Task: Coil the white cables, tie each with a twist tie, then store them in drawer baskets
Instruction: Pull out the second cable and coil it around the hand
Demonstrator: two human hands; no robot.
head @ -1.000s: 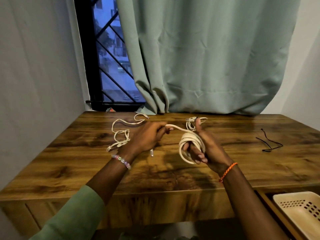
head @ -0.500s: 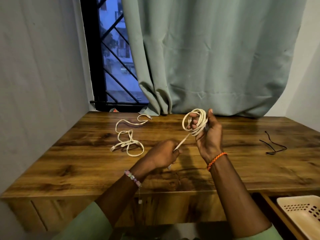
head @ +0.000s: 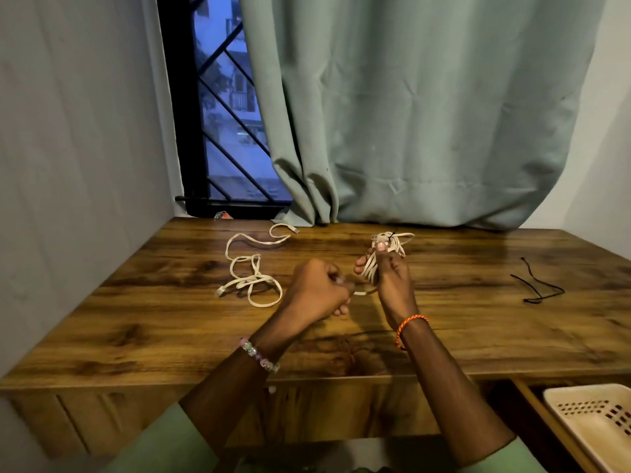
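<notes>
My right hand (head: pixel 389 278) grips a coil of white cable (head: pixel 370 268) wound round its fingers, above the middle of the wooden desk (head: pixel 461 322). My left hand (head: pixel 316 290) pinches the short free end of that cable (head: pixel 362 292) just left of the coil. Behind my right hand lies another white cable bundle (head: pixel 396 240) with a black tie on it. A loose, uncoiled white cable (head: pixel 251 268) sprawls on the desk at the back left. Black twist ties (head: pixel 537 283) lie on the desk at the right.
A cream perforated basket (head: pixel 594 425) sits in the open drawer at the lower right. A grey-green curtain (head: pixel 409 114) hangs behind the desk, and a barred window (head: pixel 228 114) is at the back left. A wall runs along the left side.
The coil on my right hand has grown while the free end got shorter. My right hand has come down from its raised position, and my left hand has moved up close to it.
</notes>
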